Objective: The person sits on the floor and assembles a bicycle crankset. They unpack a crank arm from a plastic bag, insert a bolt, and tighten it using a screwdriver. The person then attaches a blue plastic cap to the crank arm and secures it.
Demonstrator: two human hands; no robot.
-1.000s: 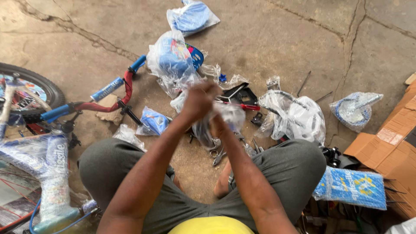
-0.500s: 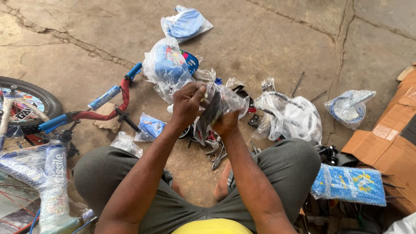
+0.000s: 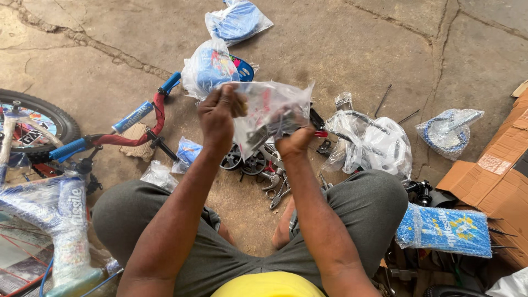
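I hold a clear plastic bag (image 3: 269, 113) of small metal parts up in front of me, above the concrete floor (image 3: 341, 44). My left hand (image 3: 219, 113) is closed in a fist on the bag's upper left edge, and my right hand (image 3: 294, 140) pinches its lower right part from beneath, so the bag is stretched between my two hands, which are a little apart. Dark metal pieces show through the plastic, but I cannot tell what each one is.

Just below the bag, on the floor between my knees, lie small black wheels (image 3: 245, 161) and a few loose metal tools (image 3: 278, 190). Just beyond the bag sits a wrapped blue part (image 3: 212, 69), and farther beyond it another blue wrapped bundle (image 3: 236, 21). Right of the bag lies a larger crumpled plastic wrap (image 3: 374, 144) over dark parts, and farther right a small wrapped ring-shaped piece (image 3: 448, 132) and a cardboard box (image 3: 498, 176). A blue patterned pad (image 3: 445, 231) rests below the box. Left of the bag, a red bicycle handlebar with blue grips (image 3: 135, 124) lies by a bicycle wheel (image 3: 36, 124), with a wrapped frame (image 3: 60, 225) nearer to me.
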